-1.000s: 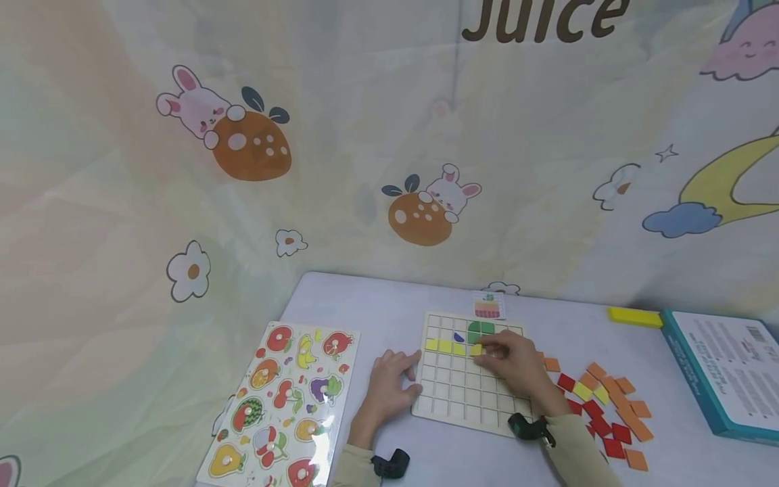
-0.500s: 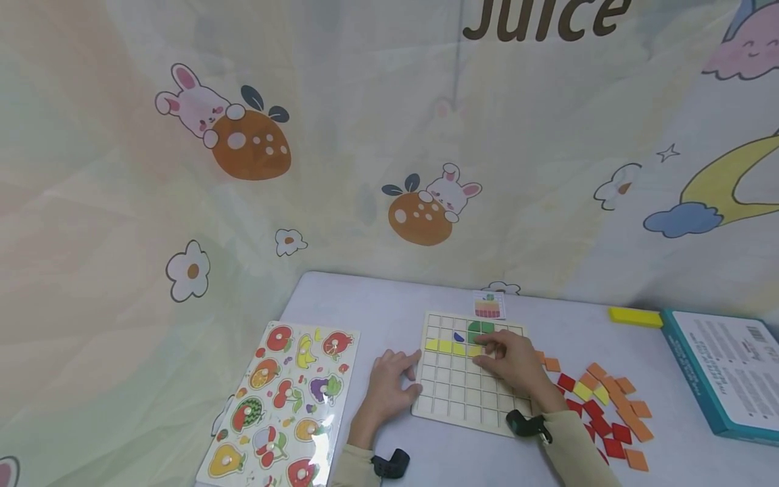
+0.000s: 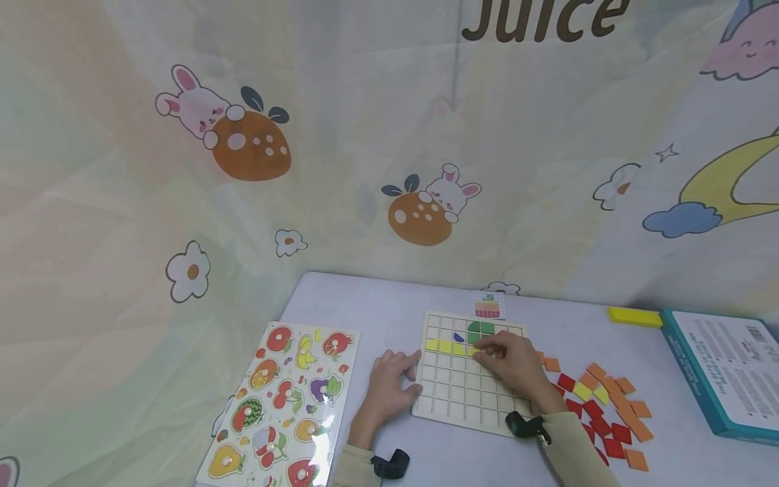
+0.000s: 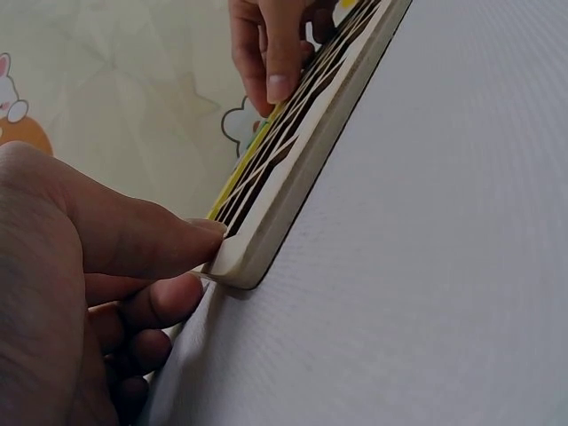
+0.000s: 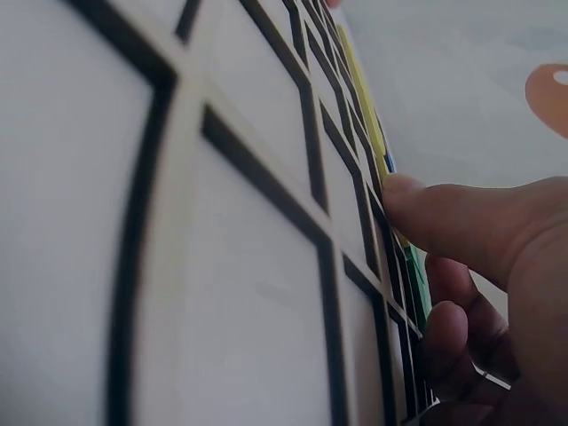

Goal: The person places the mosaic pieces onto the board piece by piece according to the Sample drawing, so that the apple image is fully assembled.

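Observation:
A pale grid board (image 3: 450, 399) lies on the table, with a row of yellow square tiles (image 3: 445, 347) in its cells. Green pieces (image 3: 481, 327) and a small blue piece (image 3: 459, 337) sit above that row. My right hand (image 3: 511, 362) pinches a yellow tile (image 3: 470, 351) at the row's right end, thumb and index finger low over the cells. In the right wrist view, the right thumb (image 5: 417, 204) touches down beside the yellow strip. My left hand (image 3: 389, 384) touches the board's left edge with thumb and index finger. The left wrist view shows a fingertip (image 4: 209, 229) on the frame's corner.
Loose orange, red and yellow tiles (image 3: 612, 431) lie right of the board. Behind it is a small pattern card (image 3: 489, 305). A fruit picture board (image 3: 286, 399) lies at left. At right are a teal-edged box (image 3: 724, 379) and a yellow bar (image 3: 635, 317).
The yellow tile under my right hand has shifted slightly left and down into line with the row. My left hand has stayed at the board's edge.

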The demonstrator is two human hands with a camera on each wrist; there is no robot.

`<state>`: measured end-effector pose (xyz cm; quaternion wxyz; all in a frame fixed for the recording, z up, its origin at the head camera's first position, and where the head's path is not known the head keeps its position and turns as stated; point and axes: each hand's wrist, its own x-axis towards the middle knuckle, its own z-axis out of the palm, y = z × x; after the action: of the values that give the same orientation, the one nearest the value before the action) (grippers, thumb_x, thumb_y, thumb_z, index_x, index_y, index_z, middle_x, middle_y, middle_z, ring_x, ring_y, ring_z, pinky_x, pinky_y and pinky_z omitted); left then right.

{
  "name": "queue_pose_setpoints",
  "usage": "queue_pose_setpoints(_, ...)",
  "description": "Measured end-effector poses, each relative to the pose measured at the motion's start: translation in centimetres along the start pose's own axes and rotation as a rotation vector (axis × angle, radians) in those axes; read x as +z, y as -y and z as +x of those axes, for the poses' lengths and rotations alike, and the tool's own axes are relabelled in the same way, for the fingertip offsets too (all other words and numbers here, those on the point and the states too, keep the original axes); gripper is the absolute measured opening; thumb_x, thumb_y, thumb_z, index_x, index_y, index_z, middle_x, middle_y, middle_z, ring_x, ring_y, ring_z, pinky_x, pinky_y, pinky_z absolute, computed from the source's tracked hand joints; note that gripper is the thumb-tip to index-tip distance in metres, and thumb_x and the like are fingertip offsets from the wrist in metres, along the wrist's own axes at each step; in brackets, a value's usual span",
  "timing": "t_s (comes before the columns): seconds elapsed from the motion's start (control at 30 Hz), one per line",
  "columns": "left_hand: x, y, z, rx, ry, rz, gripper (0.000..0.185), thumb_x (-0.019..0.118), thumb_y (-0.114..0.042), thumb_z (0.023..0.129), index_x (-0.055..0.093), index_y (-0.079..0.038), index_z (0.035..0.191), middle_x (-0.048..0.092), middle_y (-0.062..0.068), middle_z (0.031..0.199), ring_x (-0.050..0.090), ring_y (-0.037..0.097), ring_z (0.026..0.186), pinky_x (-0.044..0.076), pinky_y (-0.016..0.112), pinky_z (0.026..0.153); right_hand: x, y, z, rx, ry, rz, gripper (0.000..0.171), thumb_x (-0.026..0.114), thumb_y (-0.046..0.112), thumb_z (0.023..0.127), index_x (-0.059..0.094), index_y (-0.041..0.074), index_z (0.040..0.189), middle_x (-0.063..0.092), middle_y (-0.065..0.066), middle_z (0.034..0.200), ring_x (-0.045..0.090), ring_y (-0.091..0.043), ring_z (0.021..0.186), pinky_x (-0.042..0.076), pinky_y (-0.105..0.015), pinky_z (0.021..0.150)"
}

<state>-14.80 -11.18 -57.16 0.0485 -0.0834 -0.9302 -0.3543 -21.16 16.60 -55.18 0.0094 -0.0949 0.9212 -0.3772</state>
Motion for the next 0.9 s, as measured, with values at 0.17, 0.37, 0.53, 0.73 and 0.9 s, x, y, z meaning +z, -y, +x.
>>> queue_pose_setpoints(0.17,0.1,0.1,-0.1,0.007,0.010,-0.003,0.063,0.081,-0.018,0.080,0.070,-0.014,0.141,0.050,-0.017,0.077,0.041,0.003,0.086,0.033,0.028,0.081,-0.3,-0.6,-0.2,0.014,-0.008,0.020,0.028,0.088,0.026,0.087,0.081,0.018,0.112,0.066,0.003,0.089,0.052,-0.016,0.077,0.041,-0.026,0.065)
queue_pose_setpoints(0.37,0.1,0.2,0.0,-0.002,0.023,0.001,0.063,0.081,-0.020,0.081,0.069,-0.015,0.142,0.050,-0.018,0.078,0.041,0.003,0.086,0.033,0.027,0.082,-0.8,-0.8,-0.3,0.057,0.016,0.060,0.029,0.087,0.027,0.088,0.080,0.017,0.114,0.066,0.001,0.090,0.052,-0.018,0.079,0.040,-0.027,0.065)
queue_pose_setpoints(0.53,0.0,0.1,0.0,0.004,0.015,0.011,0.063,0.082,-0.019,0.080,0.070,-0.015,0.141,0.050,-0.018,0.077,0.041,0.003,0.086,0.034,0.028,0.082,-0.9,-0.5,-0.3,0.040,0.034,0.036,0.023,0.086,0.024,0.089,0.082,0.016,0.111,0.066,0.003,0.089,0.052,-0.017,0.080,0.039,-0.027,0.065)
queue_pose_setpoints(0.73,0.0,0.0,0.0,0.001,0.013,0.006,0.063,0.082,-0.018,0.080,0.069,-0.014,0.142,0.049,-0.018,0.077,0.041,0.003,0.086,0.033,0.028,0.081,-1.0,-0.6,-0.3,0.042,0.044,0.054,0.022,0.086,0.024,0.089,0.083,0.019,0.111,0.067,0.003,0.091,0.054,-0.017,0.083,0.042,-0.025,0.068)
queue_pose_setpoints(0.9,0.0,0.1,-0.1,0.015,0.004,-0.006,0.063,0.082,-0.017,0.079,0.070,-0.012,0.141,0.050,-0.017,0.076,0.041,0.004,0.086,0.034,0.029,0.081,-2.4,-1.4,-0.9,0.025,0.016,0.061,0.024,0.084,0.028,0.092,0.082,0.019,0.114,0.070,0.003,0.094,0.056,-0.017,0.085,0.046,-0.024,0.070)
